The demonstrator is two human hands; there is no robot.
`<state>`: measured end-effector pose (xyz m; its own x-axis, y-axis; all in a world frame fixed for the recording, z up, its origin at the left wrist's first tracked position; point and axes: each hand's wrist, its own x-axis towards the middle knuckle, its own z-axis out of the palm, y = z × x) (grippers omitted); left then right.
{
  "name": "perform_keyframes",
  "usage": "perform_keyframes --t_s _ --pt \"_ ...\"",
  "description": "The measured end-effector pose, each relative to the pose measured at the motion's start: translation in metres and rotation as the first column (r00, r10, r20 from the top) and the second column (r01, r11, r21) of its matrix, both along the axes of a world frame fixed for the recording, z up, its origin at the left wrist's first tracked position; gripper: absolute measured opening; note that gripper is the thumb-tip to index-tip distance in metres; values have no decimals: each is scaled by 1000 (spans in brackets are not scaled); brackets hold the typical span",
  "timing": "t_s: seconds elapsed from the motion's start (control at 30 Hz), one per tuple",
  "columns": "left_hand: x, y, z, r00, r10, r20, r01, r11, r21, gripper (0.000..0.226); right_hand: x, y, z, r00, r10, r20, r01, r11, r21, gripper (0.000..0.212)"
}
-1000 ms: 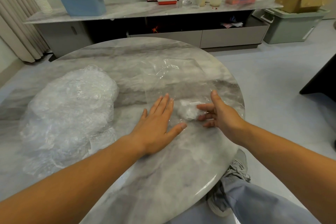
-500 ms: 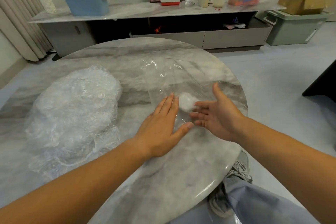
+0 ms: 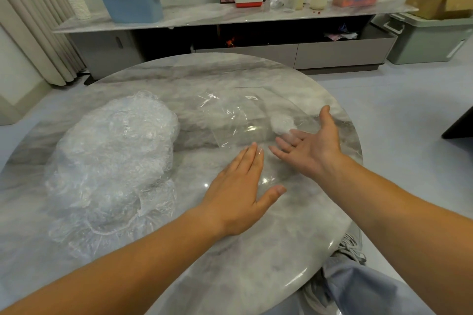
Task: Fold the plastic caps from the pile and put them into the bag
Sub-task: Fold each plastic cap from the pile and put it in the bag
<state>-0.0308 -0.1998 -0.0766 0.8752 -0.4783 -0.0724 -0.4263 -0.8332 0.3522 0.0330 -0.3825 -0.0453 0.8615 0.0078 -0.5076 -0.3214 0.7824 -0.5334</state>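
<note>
Table [image 3: 256, 250] with cap pile [image 3: 112, 156]; sideboard [image 3: 332, 54] beyond.

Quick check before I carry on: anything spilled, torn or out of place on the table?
Nothing stands out. The pile of caps sits heaped at the left of the table, the clear bag lies flat in the middle with one folded cap by the right hand, and the left hand is open flat.
</note>
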Motion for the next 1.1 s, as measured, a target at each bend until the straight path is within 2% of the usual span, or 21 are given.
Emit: perform_keyframes --t_s 0.13,0.3,0.53,0.8,1.1 --pt "3 -4 0 1000 12 3 -12 1000 -25 88 13 -4 -2 999 -38 -13 39 999 29 110" --pt "3 -1 -5 1000 0 -11 0 999 43 88 23 -13 -1 998 -50 -29 51 999 20 104" --pt "7 7 -10 1000 20 -18 -18 995 96 81 7 -19 -4 997 47 -63 -54 991 -125 92" --pt "15 17 -7 996 34 -78 -37 998 -41 61 -26 -18 0 993 54 -107 -88 934 -346 69" --pt "2 20 0 999 -3 -40 2 1000 -13 80 -16 -9 1 978 -160 -137 140 979 -146 70"
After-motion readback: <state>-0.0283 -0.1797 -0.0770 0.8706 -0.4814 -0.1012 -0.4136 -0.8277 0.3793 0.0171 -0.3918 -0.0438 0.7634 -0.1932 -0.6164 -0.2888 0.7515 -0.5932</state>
